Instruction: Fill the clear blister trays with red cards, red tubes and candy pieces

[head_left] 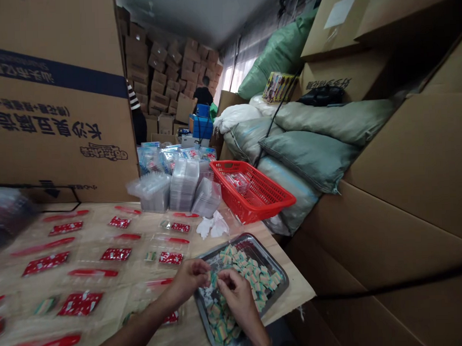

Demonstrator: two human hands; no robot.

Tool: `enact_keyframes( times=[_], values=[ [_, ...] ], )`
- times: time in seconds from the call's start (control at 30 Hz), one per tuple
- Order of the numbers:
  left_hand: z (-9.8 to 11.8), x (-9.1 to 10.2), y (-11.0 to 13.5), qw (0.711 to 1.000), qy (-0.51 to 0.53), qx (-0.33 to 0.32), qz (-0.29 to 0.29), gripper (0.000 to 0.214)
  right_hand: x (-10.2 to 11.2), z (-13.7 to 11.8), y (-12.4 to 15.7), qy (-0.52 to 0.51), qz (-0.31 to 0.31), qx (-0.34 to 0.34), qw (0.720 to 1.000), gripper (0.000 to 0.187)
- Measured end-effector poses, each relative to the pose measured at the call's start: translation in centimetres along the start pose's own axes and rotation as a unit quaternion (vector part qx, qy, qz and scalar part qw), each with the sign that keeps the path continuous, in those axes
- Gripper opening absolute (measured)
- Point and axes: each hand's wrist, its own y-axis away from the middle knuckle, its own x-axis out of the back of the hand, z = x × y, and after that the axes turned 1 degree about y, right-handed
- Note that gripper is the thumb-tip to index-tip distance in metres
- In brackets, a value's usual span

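Observation:
A dark metal tray (pixel 206 322) holds many small striped blocks (pixel 257 278) in green, cream and pink. Over its left part my left hand (pixel 192 276) pinches a small striped block, only partly seen at the fingertips. Close beside it, above the blocks, my right hand (pixel 237 291) has thumb and forefinger pressed together; what they hold is hidden. Left of the tray, clear plastic packs lie in rows on the table, with red knives (pixel 92 273) and red printed packets (pixel 81 303). Some packs also contain a striped block (pixel 150 256).
Behind the tray stand stacked clear plastic trays (pixel 184 184), crumpled white tissue (pixel 213 225) and a red basket (pixel 251 212) with packs inside. A large cardboard box (pixel 60 164) rises at the left. Sacks (pixel 309 152) and cartons (pixel 406 187) crowd the right. Two people are farther back.

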Motion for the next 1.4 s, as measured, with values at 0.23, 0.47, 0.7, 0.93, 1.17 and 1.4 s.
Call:
enact_keyframes(
  times=[0.23, 0.47, 0.7, 0.93, 1.17, 1.4],
  values=[
    [-0.1, 0.1, 0.5, 0.996, -0.033, -0.002, -0.084, 0.021, -0.1, -1.3, -0.5, 0.05, -0.042, 0.034, 0.997, 0.013],
    [-0.6, 0.8, 0.1, 0.999, -0.027, -0.015, 0.017, 0.028, 0.7, 0.4, -2.2, 0.185, -0.01, -0.012, 0.983, 0.019],
    [-0.7, 1.2, 0.3, 0.999, -0.01, -0.011, 0.047, 0.029, -0.7, 0.5, -2.1, 0.355, -0.068, 0.04, 0.932, 0.019],
    [-0.1, 1.2, 1.1, 0.996, 0.016, -0.059, 0.065, 0.024, -2.0, -1.4, -2.1, -0.004, -0.022, -0.034, 0.999, 0.006],
    [0.3, 3.0, 2.1, 0.993, 0.023, -0.071, 0.095, 0.023, -3.6, -2.8, -2.1, -0.119, -0.029, -0.039, 0.992, 0.018],
    [0.5, 4.3, 4.2, 0.993, 0.041, -0.065, 0.085, 0.032, -5.8, -3.8, -2.6, -0.042, -0.067, -0.007, 0.997, 0.015]
  ],
)
